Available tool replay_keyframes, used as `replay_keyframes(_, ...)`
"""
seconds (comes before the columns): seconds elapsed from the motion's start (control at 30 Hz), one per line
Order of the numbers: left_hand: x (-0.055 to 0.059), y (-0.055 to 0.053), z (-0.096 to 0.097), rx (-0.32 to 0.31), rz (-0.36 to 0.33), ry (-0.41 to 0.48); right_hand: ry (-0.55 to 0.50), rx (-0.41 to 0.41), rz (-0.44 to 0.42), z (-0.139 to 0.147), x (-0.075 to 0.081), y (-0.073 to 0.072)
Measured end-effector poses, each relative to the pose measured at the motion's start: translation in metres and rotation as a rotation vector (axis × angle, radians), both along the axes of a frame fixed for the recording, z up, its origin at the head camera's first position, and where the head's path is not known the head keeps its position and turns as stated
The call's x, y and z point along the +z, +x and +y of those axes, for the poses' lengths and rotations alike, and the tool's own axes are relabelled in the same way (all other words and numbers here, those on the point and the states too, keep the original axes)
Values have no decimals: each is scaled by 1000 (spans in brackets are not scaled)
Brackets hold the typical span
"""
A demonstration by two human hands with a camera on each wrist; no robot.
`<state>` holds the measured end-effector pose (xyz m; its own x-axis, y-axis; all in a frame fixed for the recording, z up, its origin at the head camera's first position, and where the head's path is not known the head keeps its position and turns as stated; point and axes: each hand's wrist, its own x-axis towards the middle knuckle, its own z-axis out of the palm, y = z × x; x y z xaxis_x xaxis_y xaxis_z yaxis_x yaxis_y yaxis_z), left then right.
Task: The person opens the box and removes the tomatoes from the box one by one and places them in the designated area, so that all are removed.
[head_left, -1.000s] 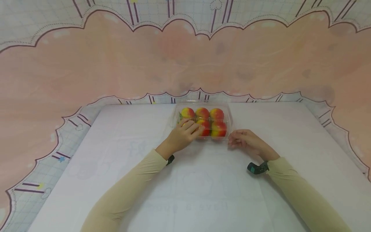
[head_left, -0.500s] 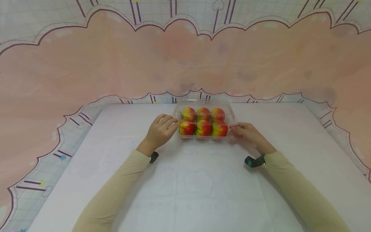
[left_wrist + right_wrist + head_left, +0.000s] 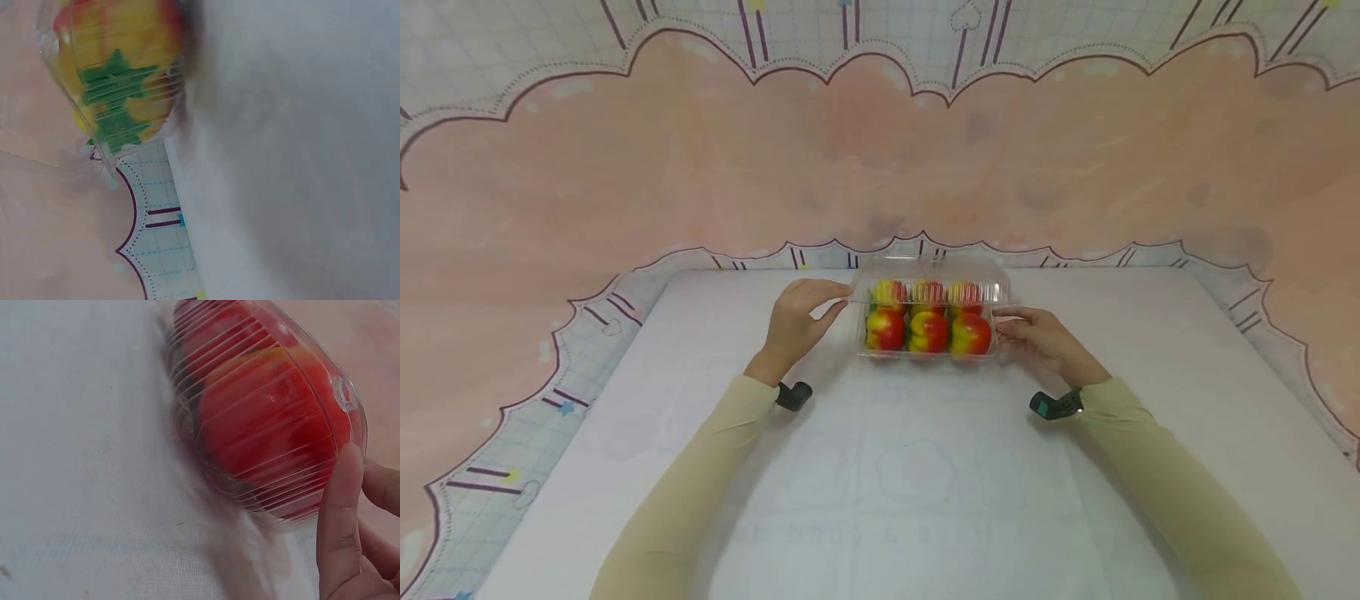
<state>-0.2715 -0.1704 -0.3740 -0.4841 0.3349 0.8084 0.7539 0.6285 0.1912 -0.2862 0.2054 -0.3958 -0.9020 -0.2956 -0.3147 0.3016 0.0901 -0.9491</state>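
Observation:
A clear plastic clamshell box (image 3: 925, 357) stands near the table's far edge, holding several red-and-yellow peach-like fruits (image 3: 927, 332). Its clear lid (image 3: 932, 267) is tilted up, the front edge raised above the front row. My left hand (image 3: 797, 325) pinches the lid's left front corner between thumb and fingers. At the box's right side, my right hand (image 3: 1041, 337) grips the rim; in the right wrist view the thumb (image 3: 342, 506) lies on the near side, other fingers behind. In the left wrist view, green leaf shapes (image 3: 115, 81) show through the ribbed plastic; the left hand is out of that view.
A white cloth (image 3: 887, 467) covers the table. Behind it hangs a peach-coloured patterned backdrop (image 3: 850, 167) whose border runs close behind the box and along both table sides. A black wrist camera (image 3: 1056, 406) sits below each hand.
My left hand has moved from over the front left fruit to the box's left side and onto the lid, whose front edge has risen. My right hand has shifted slightly up along the right side.

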Motion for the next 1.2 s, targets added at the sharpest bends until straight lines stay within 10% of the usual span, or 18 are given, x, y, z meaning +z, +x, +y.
replay_keyframes(0.23,0,-19,0,-24,-389,206,23,9,-8,2,-3,3)
replay_keyframes(0.43,-4,-32,2,56,-559,244,65,56,33,5,-7,11)
replay_keyframes(0.8,-17,-44,5,50,-769,305,-27,62,28,9,-5,26)
replay_keyframes(1.2,-20,-37,4,-4,-834,373,27,157,16,15,-5,40)
